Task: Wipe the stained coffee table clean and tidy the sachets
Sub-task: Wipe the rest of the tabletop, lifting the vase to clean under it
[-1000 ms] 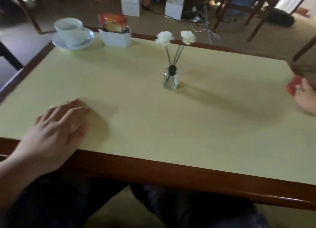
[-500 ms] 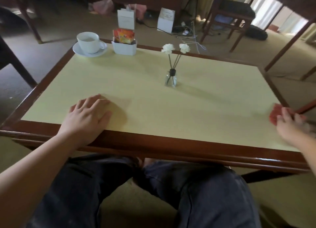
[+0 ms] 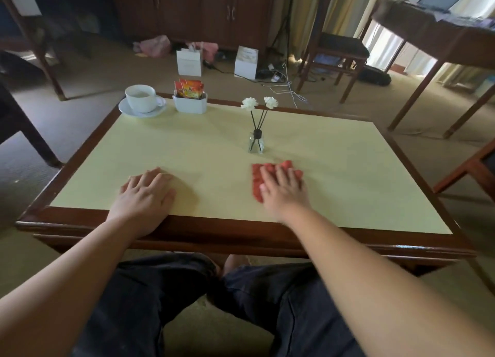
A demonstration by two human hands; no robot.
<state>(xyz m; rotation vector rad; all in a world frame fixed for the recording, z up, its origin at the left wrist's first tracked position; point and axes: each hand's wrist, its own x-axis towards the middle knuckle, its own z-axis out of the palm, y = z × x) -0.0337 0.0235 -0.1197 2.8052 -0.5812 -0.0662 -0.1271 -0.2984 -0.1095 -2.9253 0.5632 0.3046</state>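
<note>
Right hand [image 3: 284,189] has travelled in from the 3 o'clock edge of the tabletop [image 3: 214,153] to just right of centre, carrying the red cloth [image 3: 258,181] with it; left hand [image 3: 146,193] is unchanged in place near the 7 o'clock edge.

Right fingers [image 3: 278,173] lie straight and spread, pressing flat on the cloth; no pinch or curl visible. Left fingers are relaxed, palm down on the bare surface, holding nothing.

Cloth lies under the right palm, its long axis running roughly 12 to 6, a strip showing at the 9 o'clock side of the hand. Small glass vase [image 3: 256,142] with two white flowers stands just beyond the fingertips at 12 o'clock, apart from the cloth.

Sachets [image 3: 188,89] stand upright in a white holder [image 3: 190,105] at the far edge, about 11 o'clock, beside a cup [image 3: 140,98] on a saucer [image 3: 142,110]. Left hand is the nearer one to them.

No stain discernible on the surface. Judgement: wiping in progress; a forward stroke risks knocking the vase, so sideways toward 9 looks safer.
</note>
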